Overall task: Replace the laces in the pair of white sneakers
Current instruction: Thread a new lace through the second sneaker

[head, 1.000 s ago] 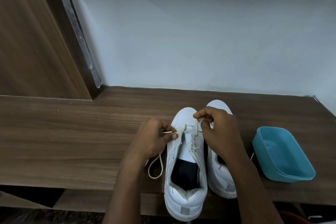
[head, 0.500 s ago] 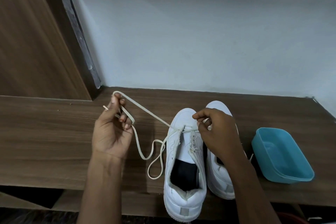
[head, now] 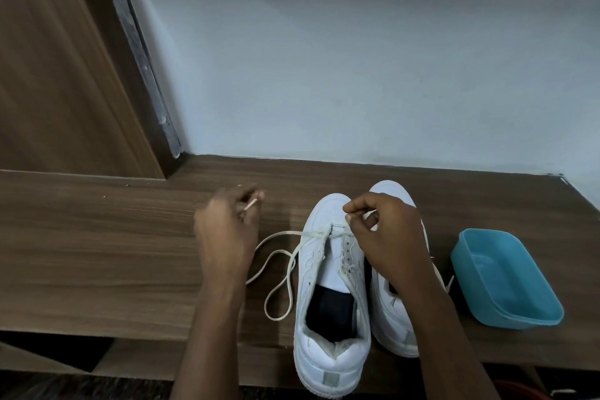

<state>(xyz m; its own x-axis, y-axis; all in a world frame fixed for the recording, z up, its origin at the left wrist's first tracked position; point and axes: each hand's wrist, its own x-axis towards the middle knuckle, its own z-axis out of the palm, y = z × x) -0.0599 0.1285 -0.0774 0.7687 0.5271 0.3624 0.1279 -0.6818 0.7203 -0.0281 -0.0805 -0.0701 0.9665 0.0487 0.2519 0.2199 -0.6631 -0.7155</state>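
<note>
Wooden panel (head: 58, 75): upright, at the desk's back left.

Desk (head: 97, 253): brown wood grain, set against a pale wall.

Left hand (head: 224, 230): over the middle of the desk and blurred. Its fingers are curled, and the stiff tip of the lace pokes out past them toward the back edge.

Lace (head: 279, 269): off-white and flat. It lies in slack loops on the desk between the left hand and the left sneaker, then runs into that shoe's front eyelets.

Left sneaker (head: 331, 286): white, toe toward the wall, heel overhanging the front edge. It is laced only at the front.

Right hand (head: 389, 237): above both toes, with fingers curled and thumb and forefinger pinched together just past the front eyelets. Whether lace sits in the pinch cannot be told.

Right sneaker (head: 393, 191): white, touching its mate and largely hidden by the hand.

Blue tub (head: 506, 279): open, near the front right corner.
</note>
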